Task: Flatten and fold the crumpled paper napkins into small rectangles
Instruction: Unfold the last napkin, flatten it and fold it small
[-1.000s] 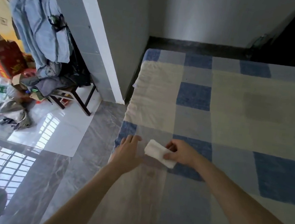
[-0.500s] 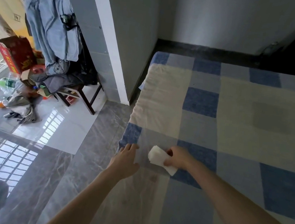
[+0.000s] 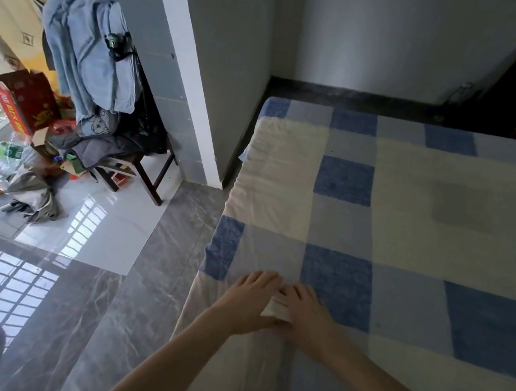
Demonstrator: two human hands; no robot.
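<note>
Item: folded napkin (image 3: 278, 308) on bed (image 3: 410, 214); left hand (image 3: 253, 298) and right hand (image 3: 304, 311) flat, pressing. Risk: soft bedding yields, crease springs open.

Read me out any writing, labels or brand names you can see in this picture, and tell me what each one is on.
Red cardboard box: yellow characters on its side, too blurred to read.
Green bottle on the floor: label too small to read.
Grey-blue clothes hung on the chair: a small dark mark, unreadable.
Napkin, checked cloth: no text.

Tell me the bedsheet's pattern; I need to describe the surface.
Bedsheet: blue, grey and cream checks, seen in the head view.
</note>
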